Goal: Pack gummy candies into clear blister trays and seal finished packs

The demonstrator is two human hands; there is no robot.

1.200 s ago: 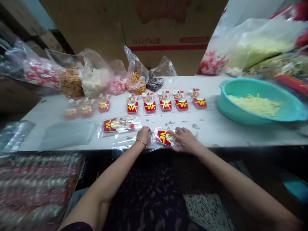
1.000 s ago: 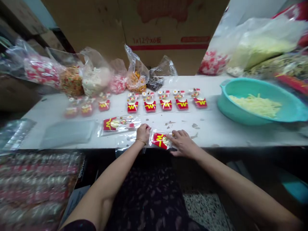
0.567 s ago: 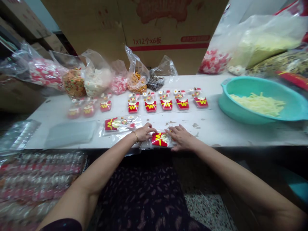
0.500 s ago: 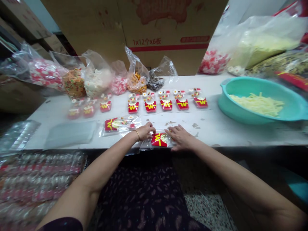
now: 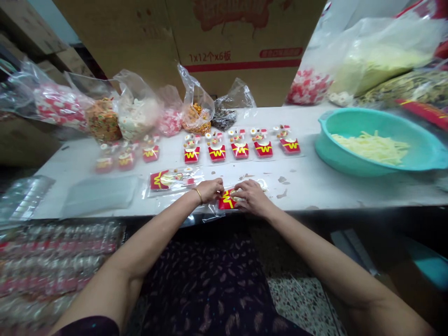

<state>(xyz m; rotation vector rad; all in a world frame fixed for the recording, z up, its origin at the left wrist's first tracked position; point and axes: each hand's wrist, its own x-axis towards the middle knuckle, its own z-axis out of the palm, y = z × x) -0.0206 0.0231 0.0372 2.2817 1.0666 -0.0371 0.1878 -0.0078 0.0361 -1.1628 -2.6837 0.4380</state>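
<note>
I'm in a dark purple garment [image 5: 210, 284], pale leaf-like print. Left sleeve [image 5: 89, 325]: short, dark purple, tiny teal specks. Thin gold-coloured bangle [image 5: 199, 195], left wrist [image 5: 203, 192].

The head-worn camera looks forward and down from above the person's dark patterned garment [image 5: 210, 289] at bottom centre, close enough that the left hand [image 5: 210, 190] and right hand [image 5: 254, 198] fall just below mid-frame; the white worktable [image 5: 301, 182] crosses the middle, a cardboard carton [image 5: 187, 37] fills upper centre.
</note>
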